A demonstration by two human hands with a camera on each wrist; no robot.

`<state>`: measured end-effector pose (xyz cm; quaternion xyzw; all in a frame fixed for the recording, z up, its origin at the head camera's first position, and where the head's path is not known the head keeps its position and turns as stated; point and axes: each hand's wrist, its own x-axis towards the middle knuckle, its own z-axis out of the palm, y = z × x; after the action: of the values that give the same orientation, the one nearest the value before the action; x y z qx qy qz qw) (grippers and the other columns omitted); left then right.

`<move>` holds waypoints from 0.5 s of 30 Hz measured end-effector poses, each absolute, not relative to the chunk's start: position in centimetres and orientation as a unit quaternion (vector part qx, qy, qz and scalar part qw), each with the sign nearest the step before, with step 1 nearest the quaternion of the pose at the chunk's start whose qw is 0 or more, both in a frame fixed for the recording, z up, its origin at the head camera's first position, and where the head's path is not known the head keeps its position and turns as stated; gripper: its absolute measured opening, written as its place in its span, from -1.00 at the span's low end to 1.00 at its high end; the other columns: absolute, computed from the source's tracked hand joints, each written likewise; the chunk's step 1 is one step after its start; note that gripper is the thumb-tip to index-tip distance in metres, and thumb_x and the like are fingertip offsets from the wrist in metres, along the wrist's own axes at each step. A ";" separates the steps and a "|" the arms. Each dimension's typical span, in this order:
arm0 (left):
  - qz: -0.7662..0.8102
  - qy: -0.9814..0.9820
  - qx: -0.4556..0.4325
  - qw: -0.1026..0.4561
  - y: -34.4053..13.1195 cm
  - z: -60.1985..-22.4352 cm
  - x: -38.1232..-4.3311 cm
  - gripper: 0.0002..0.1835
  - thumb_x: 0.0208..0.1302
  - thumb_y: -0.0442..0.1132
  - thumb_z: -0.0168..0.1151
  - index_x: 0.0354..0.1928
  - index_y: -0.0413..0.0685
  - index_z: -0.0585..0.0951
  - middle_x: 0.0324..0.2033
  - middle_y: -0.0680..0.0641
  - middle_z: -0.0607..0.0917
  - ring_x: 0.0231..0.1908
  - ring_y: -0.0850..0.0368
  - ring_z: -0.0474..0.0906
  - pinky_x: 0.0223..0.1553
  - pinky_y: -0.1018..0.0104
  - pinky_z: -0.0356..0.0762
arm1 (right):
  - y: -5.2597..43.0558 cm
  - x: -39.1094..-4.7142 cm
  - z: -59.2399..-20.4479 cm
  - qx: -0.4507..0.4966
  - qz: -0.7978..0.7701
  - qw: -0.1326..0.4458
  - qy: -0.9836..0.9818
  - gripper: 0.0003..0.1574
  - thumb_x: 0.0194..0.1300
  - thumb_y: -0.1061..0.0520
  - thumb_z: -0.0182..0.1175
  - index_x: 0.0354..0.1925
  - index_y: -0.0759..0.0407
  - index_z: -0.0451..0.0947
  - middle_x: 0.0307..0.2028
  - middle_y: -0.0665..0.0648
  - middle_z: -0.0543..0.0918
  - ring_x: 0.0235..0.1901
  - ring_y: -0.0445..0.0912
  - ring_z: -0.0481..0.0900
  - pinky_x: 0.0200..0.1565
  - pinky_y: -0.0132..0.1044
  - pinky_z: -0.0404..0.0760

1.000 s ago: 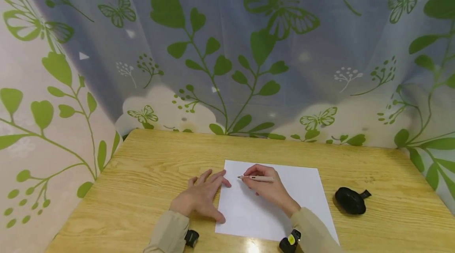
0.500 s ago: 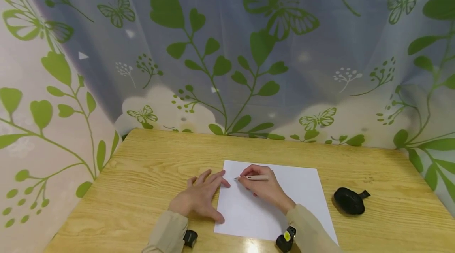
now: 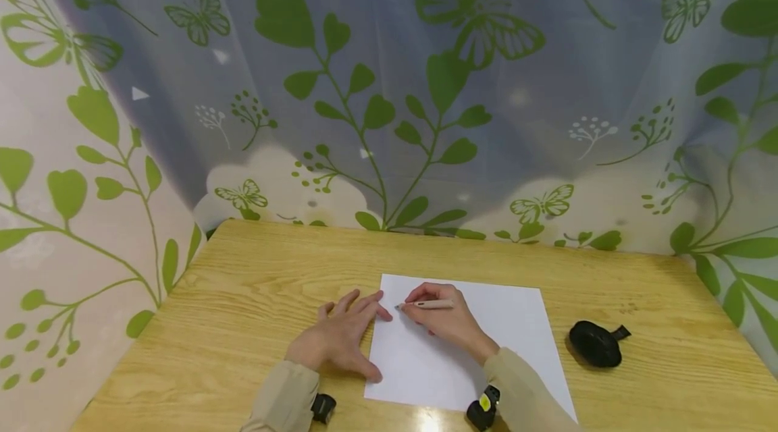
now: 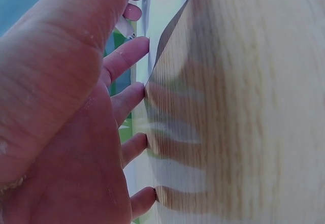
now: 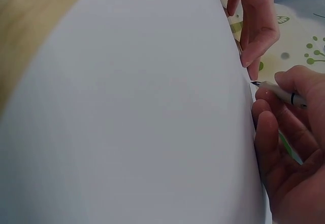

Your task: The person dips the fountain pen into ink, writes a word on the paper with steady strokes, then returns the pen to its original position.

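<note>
A white sheet of paper (image 3: 510,331) lies on the wooden table. My right hand (image 3: 452,320) rests over its upper part and pinches a pale fountain pen (image 3: 439,304) between thumb and fingers. The pen's dark nib points left, right at the paper, as the right wrist view of the fountain pen (image 5: 279,92) shows. My left hand (image 3: 340,341) is spread flat at the sheet's left edge, with thumb and index finger on the paper. In the left wrist view, other fingertips (image 4: 144,201) of that hand touch the bare wood.
To the right of the paper sits a small black rounded object with a tab (image 3: 595,344). The wooden table (image 3: 273,263) ends at a curtain (image 3: 389,115) printed with green leaves and butterflies. Both wrists carry black straps with small devices (image 3: 483,408).
My right hand has slid slightly left with the fountain pen, bringing the nib closer to the left fingers. The left hand stays in place on the sheet's edge.
</note>
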<state>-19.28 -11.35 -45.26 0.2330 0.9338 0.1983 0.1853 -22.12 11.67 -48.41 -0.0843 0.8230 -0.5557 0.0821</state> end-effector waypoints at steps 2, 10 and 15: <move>0.199 0.934 0.232 0.187 -11.4 -45.2 -19.2 -0.14 -0.15 0.18 0.64 0.23 0.30 0.40 0.63 0.07 0.10 0.60 -0.31 -0.09 0.37 -0.56 -0.04 | 11.6 -22.1 -48.4 -0.088 -0.554 0.083 0.824 -0.91 0.26 0.09 0.43 -0.27 0.04 0.72 -0.50 -0.03 0.72 -0.67 -0.20 0.44 -0.60 -0.38 0.48; 0.197 0.934 0.235 0.185 -11.4 -45.1 -19.3 -0.14 -0.14 0.16 0.64 0.22 0.30 0.40 0.63 0.07 0.10 0.60 -0.31 -0.08 0.37 -0.56 -0.04 | 11.5 -22.2 -48.2 -0.094 -0.555 0.087 0.822 -0.92 0.27 0.10 0.42 -0.27 0.06 0.72 -0.52 -0.03 0.71 -0.70 -0.21 0.40 -0.59 -0.40 0.46; 0.201 0.933 0.233 0.187 -11.4 -45.1 -19.3 -0.15 -0.14 0.15 0.64 0.22 0.29 0.40 0.63 0.07 0.11 0.60 -0.31 -0.08 0.37 -0.56 -0.05 | 11.5 -22.2 -48.0 -0.101 -0.550 0.088 0.824 -0.96 0.29 0.12 0.39 -0.28 0.07 0.72 -0.56 0.05 0.70 -0.71 -0.21 0.40 -0.61 -0.39 0.46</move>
<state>-19.29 -11.41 -45.14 0.2333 0.9328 0.2012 0.1869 -22.15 11.46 -47.97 -0.1011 0.8244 -0.5499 0.0876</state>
